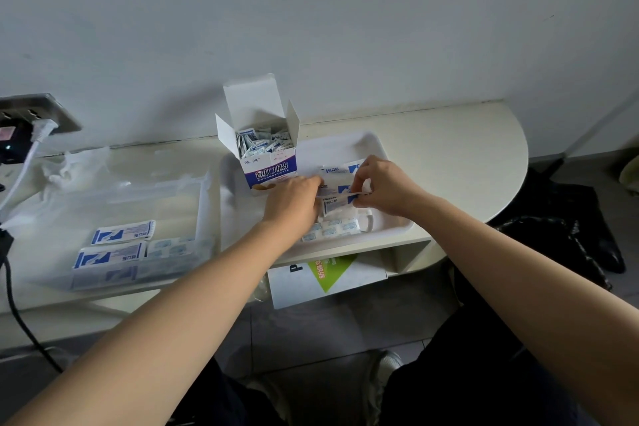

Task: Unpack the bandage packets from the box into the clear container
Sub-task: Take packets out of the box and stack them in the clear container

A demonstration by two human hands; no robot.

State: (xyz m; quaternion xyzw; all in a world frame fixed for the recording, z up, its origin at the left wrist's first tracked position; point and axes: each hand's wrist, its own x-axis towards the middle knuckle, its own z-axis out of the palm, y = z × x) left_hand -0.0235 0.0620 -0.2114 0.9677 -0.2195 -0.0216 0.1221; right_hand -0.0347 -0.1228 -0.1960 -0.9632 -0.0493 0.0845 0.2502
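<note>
An open white and blue bandage box (269,168) stands at the back left of a white tray (377,149), full of small packets. Several blue and white bandage packets (340,171) lie in the tray beside it, with small round plasters (332,230) nearer me. My left hand (294,202) and my right hand (380,185) both pinch one thin packet (337,196) stretched between them above the tray. The clear container (166,204) sits to the left and holds two large packets (121,232) and some small plasters.
A crumpled clear plastic bag (74,162) lies behind the container. A wall socket with plugs and cables (24,124) is at far left. A white and green booklet (325,273) sits on a shelf under the table. The table edge curves away at right.
</note>
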